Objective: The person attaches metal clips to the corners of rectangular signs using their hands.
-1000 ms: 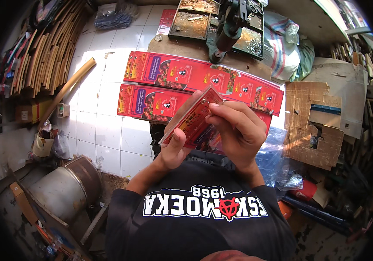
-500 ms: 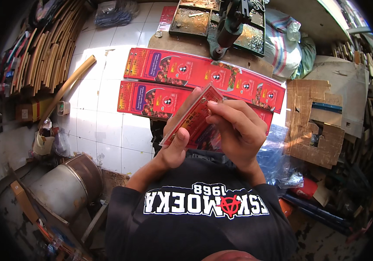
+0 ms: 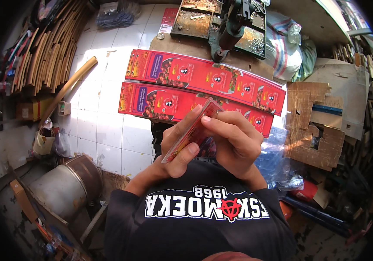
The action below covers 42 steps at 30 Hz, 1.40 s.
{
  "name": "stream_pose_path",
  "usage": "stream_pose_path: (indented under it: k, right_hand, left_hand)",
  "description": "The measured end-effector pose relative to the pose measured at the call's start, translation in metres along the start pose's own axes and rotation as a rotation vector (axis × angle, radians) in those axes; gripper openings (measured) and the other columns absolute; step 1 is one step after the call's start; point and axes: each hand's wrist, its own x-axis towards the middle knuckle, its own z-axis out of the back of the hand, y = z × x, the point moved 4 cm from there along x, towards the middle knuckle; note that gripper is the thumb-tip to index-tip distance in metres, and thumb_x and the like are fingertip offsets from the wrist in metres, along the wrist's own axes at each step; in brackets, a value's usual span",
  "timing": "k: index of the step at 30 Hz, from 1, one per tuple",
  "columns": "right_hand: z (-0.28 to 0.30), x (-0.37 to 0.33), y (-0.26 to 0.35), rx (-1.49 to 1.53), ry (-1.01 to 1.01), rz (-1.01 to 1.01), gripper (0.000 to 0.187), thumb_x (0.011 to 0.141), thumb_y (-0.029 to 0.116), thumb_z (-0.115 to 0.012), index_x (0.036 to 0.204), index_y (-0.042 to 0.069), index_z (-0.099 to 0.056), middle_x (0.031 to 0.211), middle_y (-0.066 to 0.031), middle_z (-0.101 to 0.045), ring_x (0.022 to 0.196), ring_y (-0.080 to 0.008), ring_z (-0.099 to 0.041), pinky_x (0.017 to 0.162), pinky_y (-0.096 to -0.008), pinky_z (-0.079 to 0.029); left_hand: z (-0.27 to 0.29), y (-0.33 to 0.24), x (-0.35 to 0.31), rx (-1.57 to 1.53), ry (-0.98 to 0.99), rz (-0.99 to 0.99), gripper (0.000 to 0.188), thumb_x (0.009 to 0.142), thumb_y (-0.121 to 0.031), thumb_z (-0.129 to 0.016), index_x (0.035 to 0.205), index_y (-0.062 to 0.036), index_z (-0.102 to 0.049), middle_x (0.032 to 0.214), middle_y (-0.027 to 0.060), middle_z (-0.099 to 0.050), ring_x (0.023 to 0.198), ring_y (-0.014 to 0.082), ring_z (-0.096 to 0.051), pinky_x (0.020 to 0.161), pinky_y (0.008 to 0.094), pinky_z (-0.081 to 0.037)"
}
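Both hands grip 1 red flat carton (image 3: 193, 132) at chest height: left hand (image 3: 178, 148) underneath steadying, right hand (image 3: 234, 143) pinching its 1 o'clock corner. 2 carton stacks (image 3: 195, 87) lie at 12 o'clock.

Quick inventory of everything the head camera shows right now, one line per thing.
Flat printed cartons: two rows, red, on the white tile floor ahead.
Folded carton stack: one, red, in both hands.
Press tool: one, dark green, top centre.
Metal drum: one, grey, lower left.
Wooden strips: a pile, tan, upper left.
Cut cardboard: brown, right.
Left hand: holding the stack.
Right hand: fingers on the stack's top.
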Motion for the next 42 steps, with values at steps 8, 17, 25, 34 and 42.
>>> stream_pose_path:
  k: [8,17,25,34,42]
  right_hand:
    - [-0.002,-0.002,-0.003,-0.081,-0.027,0.037,0.043,0.067,-0.018,-0.064,0.106,0.001,-0.070,0.087,-0.0121,-0.063,0.071,-0.0209,-0.065,0.059,-0.0300,-0.053]
    - [-0.003,-0.004,-0.006,0.027,-0.035,-0.052,0.035,0.073,-0.014,-0.068,0.103,0.003,-0.071,0.086,-0.0106,-0.064,0.069,-0.0188,-0.063,0.058,-0.0292,-0.052]
    - [0.001,-0.001,-0.005,-0.180,-0.004,0.168,0.030,0.071,-0.010,-0.072,0.098,0.004,-0.073,0.083,-0.0095,-0.065,0.067,-0.0190,-0.063,0.056,-0.0291,-0.050]
    - [0.005,0.008,-0.015,-0.152,-0.011,0.193,0.030,0.066,-0.008,-0.071,0.093,0.004,-0.073,0.080,-0.0078,-0.066,0.066,-0.0208,-0.063,0.057,-0.0288,-0.050]
    - [0.005,0.009,-0.025,-0.060,-0.066,0.056,0.027,0.071,-0.007,-0.074,0.095,0.005,-0.073,0.086,-0.0097,-0.068,0.071,-0.0196,-0.064,0.058,-0.0288,-0.050]
  left_hand:
    - [-0.007,0.005,-0.002,-0.144,-0.087,0.123,0.065,0.090,-0.018,-0.048,0.147,0.0071,-0.028,0.132,0.0249,-0.053,0.120,0.0264,-0.055,0.102,0.0346,-0.041]
    - [-0.004,0.005,0.000,-0.113,-0.074,0.091,0.065,0.093,-0.026,-0.046,0.146,0.0079,-0.029,0.133,0.0240,-0.053,0.122,0.0273,-0.054,0.104,0.0354,-0.041]
    - [0.000,0.016,-0.006,-0.162,-0.054,0.200,0.064,0.094,-0.030,-0.047,0.143,0.0085,-0.033,0.129,0.0237,-0.056,0.119,0.0264,-0.057,0.102,0.0353,-0.042]
    - [0.000,0.023,-0.002,-0.266,-0.067,0.222,0.063,0.094,-0.029,-0.049,0.142,0.0097,-0.034,0.129,0.0222,-0.056,0.118,0.0260,-0.057,0.101,0.0348,-0.042]
    - [0.003,0.028,0.002,-0.336,-0.112,0.177,0.060,0.095,-0.024,-0.049,0.142,0.0098,-0.034,0.135,0.0218,-0.051,0.125,0.0263,-0.052,0.107,0.0367,-0.037]
